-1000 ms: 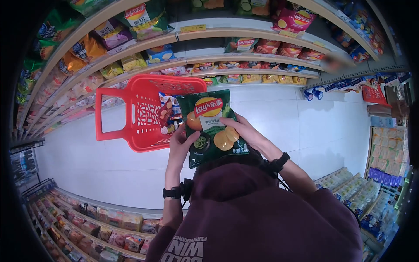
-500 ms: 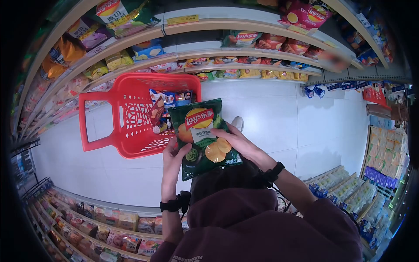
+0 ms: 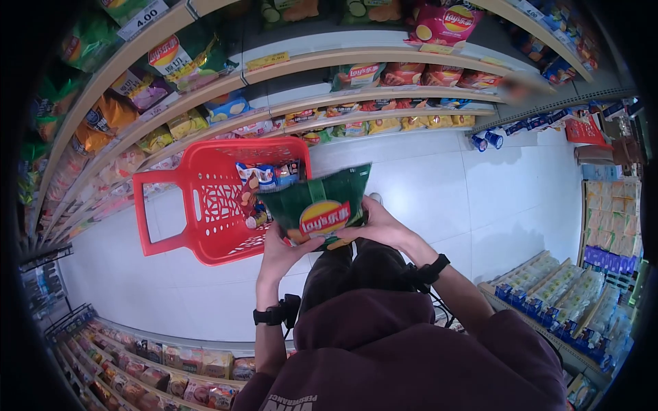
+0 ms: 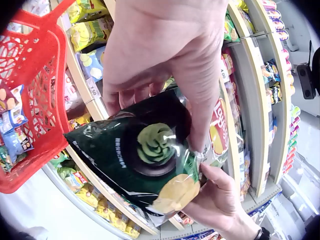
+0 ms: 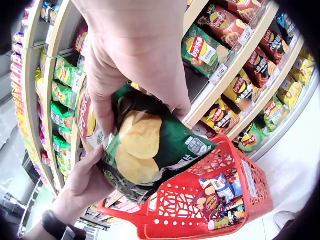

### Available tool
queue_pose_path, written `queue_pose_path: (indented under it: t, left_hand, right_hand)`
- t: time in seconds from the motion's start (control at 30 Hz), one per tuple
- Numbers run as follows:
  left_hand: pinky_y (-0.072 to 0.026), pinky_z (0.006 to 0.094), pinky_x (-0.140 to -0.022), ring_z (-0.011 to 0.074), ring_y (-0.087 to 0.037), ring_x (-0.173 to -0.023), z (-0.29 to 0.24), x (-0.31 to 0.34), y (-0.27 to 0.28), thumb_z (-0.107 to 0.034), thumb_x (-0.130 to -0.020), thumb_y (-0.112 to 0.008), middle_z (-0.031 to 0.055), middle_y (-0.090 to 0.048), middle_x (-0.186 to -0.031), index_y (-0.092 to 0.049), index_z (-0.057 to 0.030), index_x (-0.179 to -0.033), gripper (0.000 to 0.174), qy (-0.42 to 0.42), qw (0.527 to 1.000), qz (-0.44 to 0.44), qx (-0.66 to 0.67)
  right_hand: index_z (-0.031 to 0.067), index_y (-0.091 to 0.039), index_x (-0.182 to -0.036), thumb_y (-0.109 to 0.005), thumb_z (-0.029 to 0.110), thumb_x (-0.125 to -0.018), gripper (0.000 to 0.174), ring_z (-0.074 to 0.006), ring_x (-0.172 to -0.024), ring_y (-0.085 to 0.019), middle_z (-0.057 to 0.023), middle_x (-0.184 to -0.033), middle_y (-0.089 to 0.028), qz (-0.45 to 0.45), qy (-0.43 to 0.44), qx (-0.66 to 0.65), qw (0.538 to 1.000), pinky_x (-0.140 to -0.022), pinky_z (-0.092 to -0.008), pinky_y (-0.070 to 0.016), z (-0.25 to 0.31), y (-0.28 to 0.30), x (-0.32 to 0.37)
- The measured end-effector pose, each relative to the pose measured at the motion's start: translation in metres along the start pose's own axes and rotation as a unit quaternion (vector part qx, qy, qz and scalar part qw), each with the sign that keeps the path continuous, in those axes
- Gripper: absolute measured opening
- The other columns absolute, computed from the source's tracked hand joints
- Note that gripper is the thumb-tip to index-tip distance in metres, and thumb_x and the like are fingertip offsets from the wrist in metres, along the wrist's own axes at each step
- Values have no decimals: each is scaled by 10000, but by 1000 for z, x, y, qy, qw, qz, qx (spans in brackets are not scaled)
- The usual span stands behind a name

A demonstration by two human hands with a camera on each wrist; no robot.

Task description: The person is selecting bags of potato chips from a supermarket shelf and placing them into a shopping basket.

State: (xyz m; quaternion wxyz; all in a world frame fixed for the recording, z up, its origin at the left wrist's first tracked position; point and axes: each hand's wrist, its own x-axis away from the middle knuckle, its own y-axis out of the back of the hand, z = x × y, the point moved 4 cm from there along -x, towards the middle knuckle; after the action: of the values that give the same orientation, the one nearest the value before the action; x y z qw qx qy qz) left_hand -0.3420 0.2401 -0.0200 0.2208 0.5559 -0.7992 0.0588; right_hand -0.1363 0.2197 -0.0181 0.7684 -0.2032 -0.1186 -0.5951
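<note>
Toward the red basket [image 3: 199, 198] on the floor [image 3: 445, 192], our chip bag [image 3: 319, 205] has tipped flat since 1 s ago, logo edge to us. Basket holds a few snack pks [image 3: 264, 179] already; this bag's not in yet, we judge. Our left hand [image 3: 283, 252] & right hand [image 3: 381, 229]: each grip pinches the bag's near edge.

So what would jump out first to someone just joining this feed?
The dark green Lay's chip bag, held over the aisle floor by the left hand and right hand. Just left of it sits a red shopping basket holding snack packets, with chip-filled shelves curving behind.
</note>
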Motion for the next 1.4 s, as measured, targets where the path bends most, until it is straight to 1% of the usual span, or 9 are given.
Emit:
queue_pose_path:
  t: [0.07, 0.23, 0.6, 0.8, 0.9, 1.03, 1.23, 1.33, 1.4]
  left_hand:
    - [-494, 292, -854, 139, -618, -950, 5, -5, -3, -99, -677, -841, 91, -652, -1043, -520, 7, -1171, 599, -38, 999, 5, 22]
    - [-492, 299, -875, 153, -618, -993, 10, -6, -6, -107, -743, -793, 109, -637, -1108, -511, 24, -1192, 545, 22, 997, -8, 75]
    - [-455, 313, -929, 182, -592, -1046, 9, 13, -6, -198, -769, -774, 127, -622, -1133, -488, 37, -1242, 601, 46, 993, -35, 103]
    - [-451, 307, -932, 178, -591, -1044, 19, 21, -2, -179, -768, -770, 123, -606, -1157, -483, 30, -1247, 596, 63, 985, -41, 152]
    - [-460, 299, -895, 163, -591, -1024, 15, 24, -2, -132, -817, -713, 114, -611, -1132, -478, 14, -1244, 509, 52, 987, -25, 148]
    - [-462, 295, -894, 160, -595, -1014, 10, 25, -1, -140, -800, -730, 110, -618, -1122, -491, 15, -1232, 518, 58, 987, -23, 150]
    - [-459, 291, -901, 156, -593, -1003, 15, 18, 0, -170, -761, -767, 108, -620, -1115, -502, 19, -1228, 570, 61, 987, -15, 149]
    - [-443, 297, -925, 160, -585, -1027, 18, 15, 0, -180, -752, -773, 109, -616, -1125, -501, 21, -1233, 588, 55, 988, -13, 146]
    - [-430, 301, -942, 163, -579, -1043, 19, 13, -1, -186, -747, -778, 109, -614, -1131, -500, 21, -1237, 601, 47, 987, -19, 155]
  right_hand:
    - [-4, -406, -1340, -760, 88, -761, 686, -162, -1139, -525, -96, -1230, -566, -1, 10, 16, 1000, -1008, -295, -388, -8, 1, -1]
    - [-56, -348, -1359, -785, 167, -759, 775, -168, -1060, -582, -133, -1195, -586, -34, -14, -100, 994, -934, -277, -463, -23, -3, -2]
    - [-57, -347, -1361, -746, 205, -802, 735, -166, -1105, -561, -141, -1229, -572, -20, -17, -92, 995, -958, -288, -445, -11, -15, 11]
    - [-76, -340, -1355, -741, 201, -806, 734, -160, -1106, -550, -133, -1230, -565, -13, -17, -82, 996, -969, -269, -427, -13, -21, 11]
    - [-78, -335, -1358, -741, 201, -806, 740, -164, -1108, -550, -139, -1229, -566, -8, -22, -84, 996, -970, -270, -426, -12, -24, 13]
    - [-22, -357, -1376, -701, 145, -843, 657, -156, -1150, -532, -119, -1262, -554, -3, -32, -85, 996, -988, -289, -426, -19, -24, 11]
    - [-19, -352, -1380, -694, 132, -846, 652, -156, -1158, -525, -119, -1268, -549, -13, -35, -79, 996, -997, -290, -419, -28, -21, 8]
    - [-88, -285, -1388, -752, 267, -796, 833, -182, -1123, -550, -161, -1247, -555, -23, -14, -75, 997, -964, -281, -434, -26, -21, 8]
    - [-39, -318, -1390, -709, 224, -845, 721, -163, -1152, -528, -132, -1272, -540, -22, -29, -82, 996, -983, -283, -423, -18, -21, 11]
